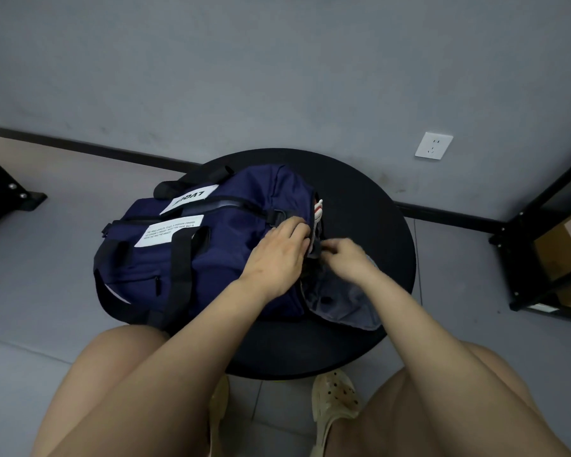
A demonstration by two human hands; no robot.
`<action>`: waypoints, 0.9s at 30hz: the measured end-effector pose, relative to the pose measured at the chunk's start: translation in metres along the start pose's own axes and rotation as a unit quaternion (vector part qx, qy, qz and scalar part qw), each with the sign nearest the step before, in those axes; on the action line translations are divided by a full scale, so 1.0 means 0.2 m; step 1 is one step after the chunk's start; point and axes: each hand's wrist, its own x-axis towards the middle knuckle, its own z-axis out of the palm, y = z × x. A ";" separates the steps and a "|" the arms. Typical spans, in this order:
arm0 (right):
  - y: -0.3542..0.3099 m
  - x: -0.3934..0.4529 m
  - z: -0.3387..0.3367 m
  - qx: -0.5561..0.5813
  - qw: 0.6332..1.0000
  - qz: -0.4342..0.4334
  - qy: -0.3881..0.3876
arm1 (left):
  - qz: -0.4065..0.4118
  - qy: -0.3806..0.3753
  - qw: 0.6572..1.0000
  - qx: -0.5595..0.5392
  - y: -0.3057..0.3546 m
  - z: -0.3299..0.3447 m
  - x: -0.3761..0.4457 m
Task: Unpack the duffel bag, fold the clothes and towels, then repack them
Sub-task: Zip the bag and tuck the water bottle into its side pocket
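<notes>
A navy duffel bag (211, 252) with black straps and white labels lies on a round black table (370, 206). Its right end is open, and a grey-lined flap (343, 301) hangs down there. My left hand (277, 255) grips the bag's edge at the opening, fingers curled over the fabric. My right hand (346, 255) pinches a dark piece of cloth or strap at the same opening. A bit of white cloth with red stripes (317, 212) pokes out of the opening just beyond my hands. The bag's contents are otherwise hidden.
The table stands close to a grey wall with a white socket (433, 145). A black metal shelf (541, 245) holding cardboard boxes (567, 252) stands at the right. Another black frame foot (10, 196) is at the far left. My knees and sandals are below the table.
</notes>
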 end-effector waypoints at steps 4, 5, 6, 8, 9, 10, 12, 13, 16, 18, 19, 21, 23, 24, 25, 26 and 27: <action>-0.09 -0.05 -0.05 0.047 0.987 -0.050 0.147 | -0.004 -0.039 0.998 0.053 -0.03 -0.04 -0.03; -0.11 -0.06 -0.04 0.047 0.983 -0.072 0.161 | -0.005 -0.046 0.997 0.063 -0.04 -0.05 -0.03; -0.14 -0.07 -0.04 0.047 0.980 -0.093 0.169 | -0.007 -0.053 0.996 0.076 -0.05 -0.06 -0.04; -0.17 -0.08 -0.01 0.030 0.975 -0.126 0.181 | -0.009 -0.058 0.992 0.115 -0.07 -0.08 -0.06; -0.18 -0.08 0.00 0.007 0.971 -0.141 0.195 | -0.011 -0.055 0.990 0.131 -0.08 -0.10 -0.07; -0.20 -0.08 0.00 -0.018 0.964 -0.156 0.213 | -0.015 -0.050 0.989 0.138 -0.09 -0.12 -0.08; -0.23 -0.08 0.00 -0.060 0.951 -0.188 0.237 | -0.035 -0.046 0.990 0.130 -0.14 -0.16 -0.10; -0.25 -0.08 0.00 -0.081 0.947 -0.203 0.237 | -0.047 -0.048 0.990 0.124 -0.16 -0.19 -0.11; -0.34 -0.08 0.03 -0.130 0.942 -0.237 0.200 | -0.079 -0.050 0.989 0.115 -0.25 -0.26 -0.15; -0.42 -0.07 0.08 -0.146 0.939 -0.262 0.169 | -0.102 -0.043 0.987 0.115 -0.33 -0.31 -0.17; -0.47 -0.06 0.11 -0.149 0.937 -0.275 0.156 | -0.113 -0.039 0.986 0.115 -0.37 -0.33 -0.18; -0.58 -0.05 0.18 -0.152 0.934 -0.294 0.134 | -0.134 -0.028 0.984 0.114 -0.47 -0.39 -0.21; -0.70 -0.03 0.25 -0.167 0.927 -0.315 0.117 | -0.162 -0.019 0.981 0.108 -0.59 -0.43 -0.24; -0.76 -0.02 0.29 -0.175 0.923 -0.326 0.109 | -0.184 -0.021 0.978 0.097 -0.64 -0.46 -0.26; -0.82 0.00 0.33 -0.182 0.919 -0.335 0.100 | -0.207 -0.023 0.974 0.084 -0.71 -0.47 -0.28; -0.87 0.01 0.37 -0.188 0.917 -0.340 0.089 | -0.230 -0.026 0.970 0.071 -0.77 -0.47 -0.30; -0.92 0.03 0.41 -0.196 0.915 -0.343 0.076 | -0.252 -0.027 0.966 0.052 -0.83 -0.47 -0.32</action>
